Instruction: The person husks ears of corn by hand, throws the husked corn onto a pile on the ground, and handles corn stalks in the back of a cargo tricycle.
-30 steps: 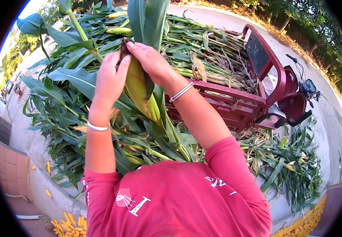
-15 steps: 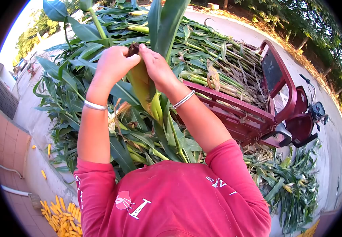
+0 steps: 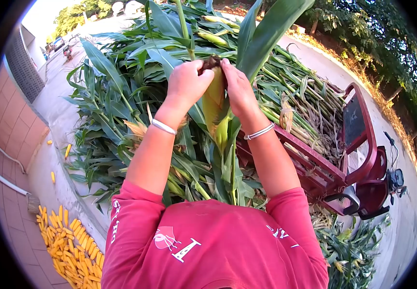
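Head view: both bare hands at the brown silk tip of a corn ear on a tall green stalk.
The left hand (image 3: 187, 85), fingers curled, is clamped on the brown silk tip (image 3: 212, 62); the right hand (image 3: 240, 90) lies against its other side with extended fingers together, its thumb's hold too hidden to tell. The yellow-green husked corn ear (image 3: 214, 105) points upward between the wrists, each bearing a silvery bangle, in front of the red T-shirt (image 3: 218, 241). Around and beyond it spreads a heap of long-leaved green corn stalks (image 3: 107, 115); a dark red metal cart (image 3: 309, 156) loaded with stalks stands at right, and bare yellow corn cobs (image 3: 73, 250) lie piled at lower left.
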{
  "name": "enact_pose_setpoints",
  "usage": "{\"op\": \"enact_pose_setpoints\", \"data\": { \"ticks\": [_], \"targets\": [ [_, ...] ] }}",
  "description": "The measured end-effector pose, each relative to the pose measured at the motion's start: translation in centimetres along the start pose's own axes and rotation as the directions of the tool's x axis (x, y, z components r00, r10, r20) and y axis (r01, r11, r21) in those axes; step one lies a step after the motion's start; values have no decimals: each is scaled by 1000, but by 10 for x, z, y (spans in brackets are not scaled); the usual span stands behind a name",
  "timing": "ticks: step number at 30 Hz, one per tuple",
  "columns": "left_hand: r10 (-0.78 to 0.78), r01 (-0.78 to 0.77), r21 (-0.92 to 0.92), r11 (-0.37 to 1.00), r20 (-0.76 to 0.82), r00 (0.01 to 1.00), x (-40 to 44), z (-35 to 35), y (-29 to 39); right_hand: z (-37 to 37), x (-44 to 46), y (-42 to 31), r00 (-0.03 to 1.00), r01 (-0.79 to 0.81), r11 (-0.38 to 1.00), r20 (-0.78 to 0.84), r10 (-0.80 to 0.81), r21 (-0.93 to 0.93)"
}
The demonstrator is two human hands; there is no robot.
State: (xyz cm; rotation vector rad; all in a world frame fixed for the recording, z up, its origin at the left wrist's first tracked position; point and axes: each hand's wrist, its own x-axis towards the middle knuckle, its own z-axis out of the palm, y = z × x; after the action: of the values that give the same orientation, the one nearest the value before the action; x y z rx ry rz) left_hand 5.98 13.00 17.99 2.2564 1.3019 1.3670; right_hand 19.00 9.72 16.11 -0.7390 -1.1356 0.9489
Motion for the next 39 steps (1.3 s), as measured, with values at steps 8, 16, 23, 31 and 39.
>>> {"op": "enact_pose_setpoints", "data": {
  "ticks": [8, 16, 23, 31, 39],
  "targets": [
    [200, -205, 2, 979, -242, 950, -10, 28, -10, -12, 1, -3, 998, -65, 996, -8, 64, -69],
    [-366, 41, -864, 501, -170, 915, -24, 73, -27, -2, 0, -10, 998, -53, 998, 16, 54, -30],
    [-328, -15, -965, -261, 74, 942, -37, 70, 4, -11, 20, -3, 1000, 21, 917, -13, -28, -399],
    [161, -11, -852, 524, 86, 983, -94, 81, -2, -66, 27, -19, 984, 49, 976, -158, -84, -213],
    [344, -89, -785, 613, 164, 925, -164, 44, -24, -69, 6, -47, 994, 76, 976, -64, -91, -203]
  ]
}}
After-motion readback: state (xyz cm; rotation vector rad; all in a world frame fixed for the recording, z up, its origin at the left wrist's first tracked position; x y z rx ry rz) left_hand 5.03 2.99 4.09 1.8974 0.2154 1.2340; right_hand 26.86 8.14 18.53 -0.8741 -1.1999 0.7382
